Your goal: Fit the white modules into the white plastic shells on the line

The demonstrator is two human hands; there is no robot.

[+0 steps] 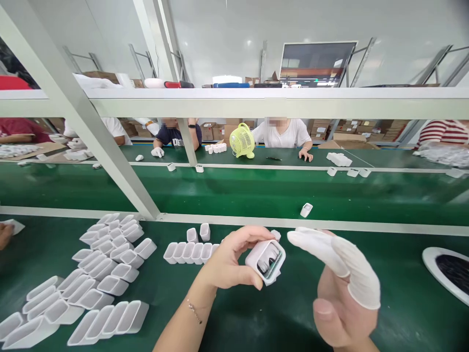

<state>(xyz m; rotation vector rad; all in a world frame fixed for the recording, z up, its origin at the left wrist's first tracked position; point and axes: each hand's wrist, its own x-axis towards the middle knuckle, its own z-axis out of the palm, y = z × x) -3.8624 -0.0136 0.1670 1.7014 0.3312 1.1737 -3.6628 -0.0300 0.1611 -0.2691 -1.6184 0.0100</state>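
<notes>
My left hand (236,261) is wrapped around a small white plastic housing (255,260). The open end of the housing faces me, showing a green board edge, a dark part and pale pieces inside. My right hand (342,288) is raised just right of the housing, apart from it, with white finger cots on some fingers. Those fingers stretch toward the housing, the thumb stands away from them, and nothing lies between. Beyond my left hand, a row of empty white housings (188,253) stands on the green bench, with two more housings (198,233) behind.
Many white housings (104,266) are grouped at left. A white-rimmed round tray (432,261) of dark pieces sits at right. A lone housing (306,210) lies on the green belt (234,193). A metal post (106,146) rises at left. Opposite, people sit near a yellow-green fan (242,141).
</notes>
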